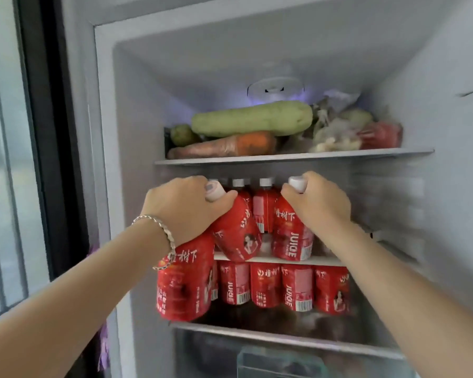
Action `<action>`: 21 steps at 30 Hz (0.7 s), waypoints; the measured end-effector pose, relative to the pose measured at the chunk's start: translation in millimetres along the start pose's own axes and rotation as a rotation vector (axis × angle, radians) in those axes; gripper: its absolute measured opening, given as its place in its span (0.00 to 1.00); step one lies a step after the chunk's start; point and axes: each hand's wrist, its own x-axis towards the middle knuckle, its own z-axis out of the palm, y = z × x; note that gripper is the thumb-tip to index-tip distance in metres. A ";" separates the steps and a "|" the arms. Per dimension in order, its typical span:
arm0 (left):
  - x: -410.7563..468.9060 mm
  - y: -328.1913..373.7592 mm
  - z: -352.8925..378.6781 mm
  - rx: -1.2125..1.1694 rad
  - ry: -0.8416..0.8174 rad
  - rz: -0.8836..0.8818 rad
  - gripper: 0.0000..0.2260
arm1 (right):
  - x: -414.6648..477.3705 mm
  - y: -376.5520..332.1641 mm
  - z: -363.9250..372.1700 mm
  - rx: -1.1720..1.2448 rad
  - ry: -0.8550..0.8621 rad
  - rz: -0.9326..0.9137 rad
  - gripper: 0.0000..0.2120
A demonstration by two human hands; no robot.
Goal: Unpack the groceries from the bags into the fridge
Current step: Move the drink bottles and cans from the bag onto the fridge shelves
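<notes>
Both my hands reach into the open fridge (126,186) at the middle shelf (322,260). My left hand (186,205) grips the neck of a tilted red juice bottle (236,233) with a white cap. A second red bottle (185,282) hangs below that wrist in front of the shelf edge; its top is hidden by my hand. My right hand (317,203) grips the neck of an upright red juice bottle (292,236) standing at the front of the shelf. More red bottles (265,211) stand behind them.
The top shelf (292,156) carries a pale green gourd (253,118), a carrot (230,145), a small green fruit (182,133) and bagged vegetables (347,132). A row of several red juice bottles (281,286) fills the shelf below. A drawer (279,358) lies at the bottom.
</notes>
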 end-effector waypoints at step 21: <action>80.1 -11.2 51.9 -0.129 -0.091 0.189 0.23 | 12.3 -35.8 71.2 0.583 -0.384 -0.306 0.36</action>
